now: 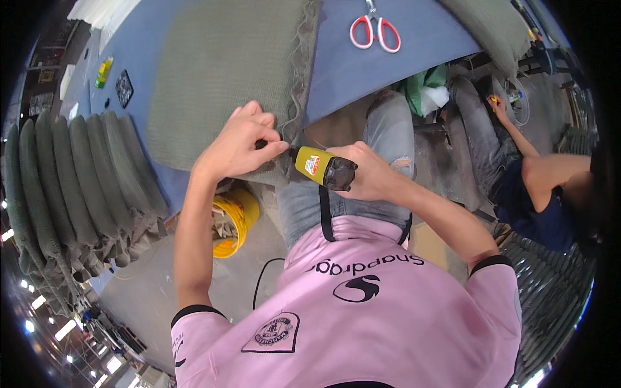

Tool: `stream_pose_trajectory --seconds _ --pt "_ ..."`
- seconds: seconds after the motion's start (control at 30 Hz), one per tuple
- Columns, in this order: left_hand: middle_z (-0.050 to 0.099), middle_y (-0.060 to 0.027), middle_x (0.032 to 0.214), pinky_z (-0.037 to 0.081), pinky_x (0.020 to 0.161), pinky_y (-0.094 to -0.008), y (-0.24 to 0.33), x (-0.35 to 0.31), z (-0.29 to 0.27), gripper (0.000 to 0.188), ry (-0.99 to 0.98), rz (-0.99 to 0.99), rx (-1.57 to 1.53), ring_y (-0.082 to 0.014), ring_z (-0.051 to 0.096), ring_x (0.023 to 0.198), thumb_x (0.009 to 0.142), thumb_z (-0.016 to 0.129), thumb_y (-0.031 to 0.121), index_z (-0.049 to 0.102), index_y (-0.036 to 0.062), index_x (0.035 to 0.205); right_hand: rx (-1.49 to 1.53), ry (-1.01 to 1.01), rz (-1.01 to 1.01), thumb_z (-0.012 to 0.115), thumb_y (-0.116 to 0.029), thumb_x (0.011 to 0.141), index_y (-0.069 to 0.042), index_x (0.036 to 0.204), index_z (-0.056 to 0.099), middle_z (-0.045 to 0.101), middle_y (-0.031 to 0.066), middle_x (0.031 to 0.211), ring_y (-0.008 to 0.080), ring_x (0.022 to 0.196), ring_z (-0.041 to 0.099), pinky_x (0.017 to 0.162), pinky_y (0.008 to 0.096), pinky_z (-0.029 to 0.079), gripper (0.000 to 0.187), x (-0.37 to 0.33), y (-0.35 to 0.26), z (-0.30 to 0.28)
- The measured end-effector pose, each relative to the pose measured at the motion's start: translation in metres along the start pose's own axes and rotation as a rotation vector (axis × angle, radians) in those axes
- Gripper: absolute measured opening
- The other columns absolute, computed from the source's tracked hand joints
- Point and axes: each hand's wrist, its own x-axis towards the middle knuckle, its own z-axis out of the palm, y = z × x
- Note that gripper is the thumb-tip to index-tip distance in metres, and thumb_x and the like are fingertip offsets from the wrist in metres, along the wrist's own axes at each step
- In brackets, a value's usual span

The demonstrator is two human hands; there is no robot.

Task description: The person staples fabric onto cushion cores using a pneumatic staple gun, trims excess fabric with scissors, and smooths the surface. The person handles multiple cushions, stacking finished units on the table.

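Note:
A thick green mesh panel (220,71) lies over the blue table, its wavy, rough edge running down toward my lap. At the panel's near corner my left hand (242,143) is closed, thumb and fingers pinching the mesh edge; a dark bit shows between them. My right hand (363,169) grips a yellow-and-black handheld power tool (312,165). The tool's front end points at the panel edge, just right of my left thumb. Its working tip is too small to make out. Red-and-white scissors (375,32) lie farther off on the table.
Several rolled or folded green mesh pieces (71,181) stand in a row at the left. A yellow bucket (249,210) with scraps is below my left forearm. On the blue table (349,71) lie a phone-like dark object (125,88) and a yellow-green pack (103,72). Another person (530,187) sits at right.

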Motion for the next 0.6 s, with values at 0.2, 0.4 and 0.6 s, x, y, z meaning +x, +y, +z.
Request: stream_pose_trajectory --seconds 0.2,0.4,0.6 --pt "0.057 -0.0055 0.074 0.044 0.090 -0.0428 0.026 0.001 -0.016 0.037 -0.149 -0.175 0.172 -0.0291 0.050 0.089 0.096 0.080 0.038 0.076 0.0066 0.078 0.039 0.192 -0.049 0.091 -0.017 0.079 0.000 0.122 0.077 0.080 0.0198 0.100 0.0451 0.096 0.074 0.084 0.0485 0.058 0.048 -0.025 0.019 0.010" --pt "0.049 -0.0056 0.079 0.038 0.091 -0.0417 0.001 -0.009 -0.007 0.030 -0.108 -0.069 0.066 -0.0273 0.044 0.090 0.094 0.080 0.033 0.078 0.0066 0.080 -0.003 0.141 -0.070 0.088 -0.014 0.080 -0.002 0.120 0.076 0.079 0.0203 0.097 0.0468 0.093 0.072 0.081 0.0487 0.057 0.043 -0.021 -0.006 0.005" --pt "0.036 -0.0046 0.085 0.033 0.098 -0.0415 -0.003 -0.013 -0.006 0.035 -0.125 -0.097 -0.084 -0.0251 0.039 0.095 0.094 0.081 0.027 0.065 0.0023 0.076 0.132 0.063 -0.003 0.085 -0.008 0.080 0.000 0.114 0.075 0.077 0.0228 0.095 0.0487 0.092 0.072 0.077 0.0465 0.058 0.036 -0.011 -0.023 -0.001"
